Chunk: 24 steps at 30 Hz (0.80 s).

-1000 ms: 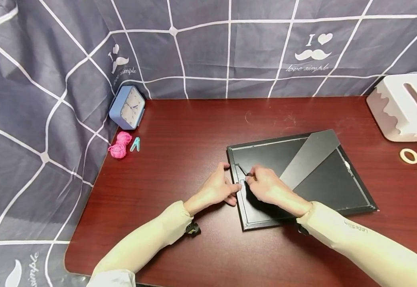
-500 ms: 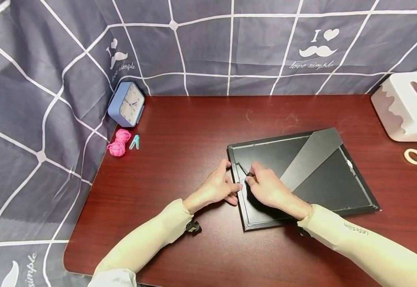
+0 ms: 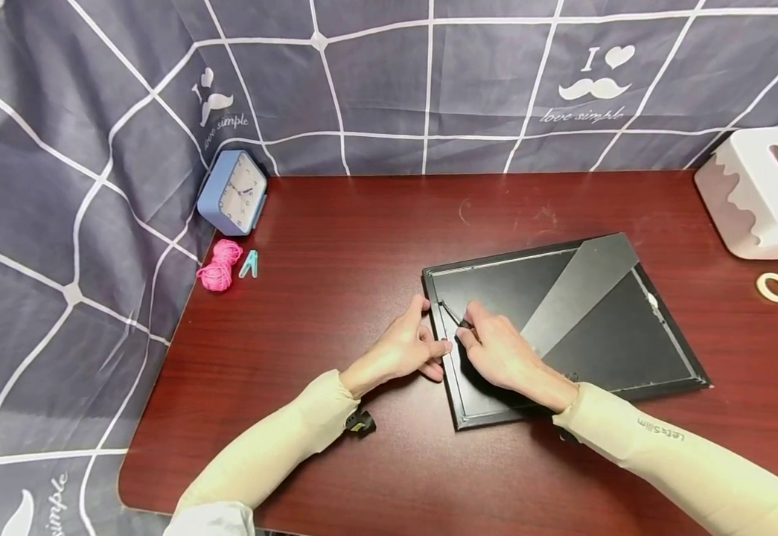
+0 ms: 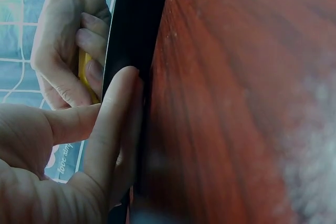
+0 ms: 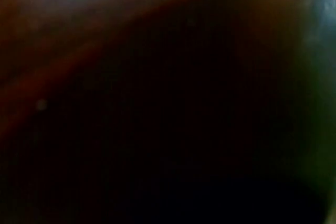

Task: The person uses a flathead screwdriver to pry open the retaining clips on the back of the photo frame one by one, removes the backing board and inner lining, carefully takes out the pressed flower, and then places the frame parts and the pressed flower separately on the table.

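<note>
A black picture frame [image 3: 603, 327] lies back side up on the table, with a grey stand strip [image 3: 579, 290] slanting across its back. My left hand [image 3: 405, 346] holds its left edge, thumb on the top and fingers along the outer side. In the left wrist view, the index finger presses the dark frame edge [image 4: 134, 30]. My right hand [image 3: 499, 346] grips a screwdriver-like tool with a thin metal shaft [image 3: 451, 313]; its tip meets the back near the left border. A yellow part of the handle [image 4: 84, 72] shows between the fingers. The right wrist view is too dark to read.
A blue alarm clock [image 3: 233, 192], pink yarn [image 3: 219, 265] and a teal clip [image 3: 249, 263] stand at the back left of the reddish table [image 3: 335, 246]. A tissue box [image 3: 760, 193] and a tape roll [image 3: 775, 287] are at the right. Patterned grey cloth [image 3: 375, 82] hangs behind.
The head view has shifted slightly, so the surroundings sit a little higher. Both hands, the tool and the frame keep nearly the same places relative to each other.
</note>
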Each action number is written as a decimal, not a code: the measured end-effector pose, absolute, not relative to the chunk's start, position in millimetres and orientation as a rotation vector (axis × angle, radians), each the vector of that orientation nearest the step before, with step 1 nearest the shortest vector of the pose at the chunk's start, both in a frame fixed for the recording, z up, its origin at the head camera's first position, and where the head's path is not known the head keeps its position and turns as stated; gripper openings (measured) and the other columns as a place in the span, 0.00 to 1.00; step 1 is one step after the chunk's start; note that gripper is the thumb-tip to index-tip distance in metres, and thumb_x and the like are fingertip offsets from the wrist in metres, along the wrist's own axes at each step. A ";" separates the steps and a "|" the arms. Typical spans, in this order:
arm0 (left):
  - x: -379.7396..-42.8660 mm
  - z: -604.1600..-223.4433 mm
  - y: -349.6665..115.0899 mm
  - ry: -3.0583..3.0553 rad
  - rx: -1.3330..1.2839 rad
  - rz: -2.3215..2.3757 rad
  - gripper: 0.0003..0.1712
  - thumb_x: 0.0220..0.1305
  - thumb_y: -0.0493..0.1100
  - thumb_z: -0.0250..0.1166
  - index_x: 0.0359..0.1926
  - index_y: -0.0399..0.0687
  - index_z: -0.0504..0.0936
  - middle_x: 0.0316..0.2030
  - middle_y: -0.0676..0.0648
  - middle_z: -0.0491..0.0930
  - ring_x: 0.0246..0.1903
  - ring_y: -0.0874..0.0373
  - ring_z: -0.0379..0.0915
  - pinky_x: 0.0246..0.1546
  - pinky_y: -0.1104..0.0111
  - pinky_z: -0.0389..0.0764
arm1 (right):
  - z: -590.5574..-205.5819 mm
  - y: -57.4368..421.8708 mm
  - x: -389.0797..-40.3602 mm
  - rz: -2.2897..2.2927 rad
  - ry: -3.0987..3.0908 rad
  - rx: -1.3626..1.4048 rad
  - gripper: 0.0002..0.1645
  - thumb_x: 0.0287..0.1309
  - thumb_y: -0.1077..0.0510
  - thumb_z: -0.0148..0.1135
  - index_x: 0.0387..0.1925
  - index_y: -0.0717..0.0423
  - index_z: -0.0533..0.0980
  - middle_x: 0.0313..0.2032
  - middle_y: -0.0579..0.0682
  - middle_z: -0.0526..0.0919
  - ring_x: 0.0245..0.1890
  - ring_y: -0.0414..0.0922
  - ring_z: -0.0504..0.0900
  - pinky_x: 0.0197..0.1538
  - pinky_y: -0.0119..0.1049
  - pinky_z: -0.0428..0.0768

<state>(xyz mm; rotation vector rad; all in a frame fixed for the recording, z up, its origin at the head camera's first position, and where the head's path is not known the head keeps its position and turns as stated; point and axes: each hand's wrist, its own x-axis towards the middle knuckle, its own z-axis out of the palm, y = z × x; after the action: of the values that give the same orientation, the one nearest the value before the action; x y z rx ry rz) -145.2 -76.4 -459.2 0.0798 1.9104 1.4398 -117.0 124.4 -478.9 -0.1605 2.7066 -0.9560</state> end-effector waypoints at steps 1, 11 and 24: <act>-145.3 -458.9 -76.6 1.912 0.083 1.437 0.43 0.73 0.36 0.71 0.78 0.43 0.55 0.29 0.44 0.82 0.19 0.53 0.88 0.29 0.59 0.96 | -479.1 124.3 -116.9 -0.954 2.710 -0.168 0.06 0.78 0.53 0.56 0.43 0.49 0.69 0.25 0.49 0.75 0.28 0.47 0.77 0.26 0.37 0.72; -146.7 -461.1 -76.3 1.917 0.092 1.431 0.43 0.73 0.36 0.71 0.78 0.42 0.55 0.29 0.44 0.83 0.20 0.51 0.90 0.30 0.59 0.96 | -480.0 121.1 -114.6 -0.943 2.791 -0.263 0.07 0.76 0.57 0.58 0.41 0.50 0.68 0.21 0.47 0.70 0.23 0.47 0.74 0.23 0.37 0.69; -147.5 -459.3 -77.5 1.902 0.124 1.437 0.40 0.75 0.35 0.70 0.76 0.41 0.55 0.29 0.43 0.83 0.22 0.49 0.91 0.30 0.59 0.96 | -488.6 119.7 -113.1 -0.878 2.892 -0.373 0.09 0.75 0.58 0.58 0.41 0.53 0.65 0.19 0.48 0.71 0.20 0.47 0.73 0.20 0.38 0.69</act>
<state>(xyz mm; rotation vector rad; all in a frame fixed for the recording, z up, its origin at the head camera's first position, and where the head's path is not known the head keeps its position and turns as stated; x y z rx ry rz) -147.5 -77.5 -459.3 0.1238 1.9024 1.4372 -113.1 119.7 -488.6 -0.3730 2.8917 -0.8782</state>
